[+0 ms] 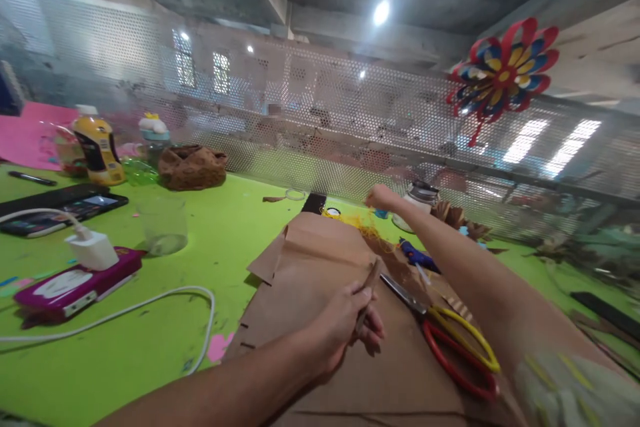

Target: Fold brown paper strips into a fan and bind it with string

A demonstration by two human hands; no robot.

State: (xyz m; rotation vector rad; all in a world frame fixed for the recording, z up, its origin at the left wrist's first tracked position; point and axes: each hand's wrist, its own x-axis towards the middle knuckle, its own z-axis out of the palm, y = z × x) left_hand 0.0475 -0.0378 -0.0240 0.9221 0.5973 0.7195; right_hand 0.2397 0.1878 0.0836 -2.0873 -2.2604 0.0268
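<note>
My left hand (345,317) is closed around a thin brown strip (374,275), perhaps cardboard or paper, whose tip sticks up past my fingers. Beneath it lies a large brown sheet of cardboard (310,280) with small slits along its left edge. Stretched out toward the back of the table, my right hand (383,197) looks curled closed; anything in its fingers is hidden. Yellow thread (357,219) lies loosely just below that hand. Scissors (463,347) with red and yellow handles rest on the cardboard. Near my right forearm is a blue glue gun (417,255).
On the green table (150,313) at left are a clear cup (163,223), a purple power bank (80,287) with a white cable, a phone (65,210) and a yellow bottle (100,147). A glass jar (417,203) stands beyond my right arm. A perforated screen (300,113) borders the back.
</note>
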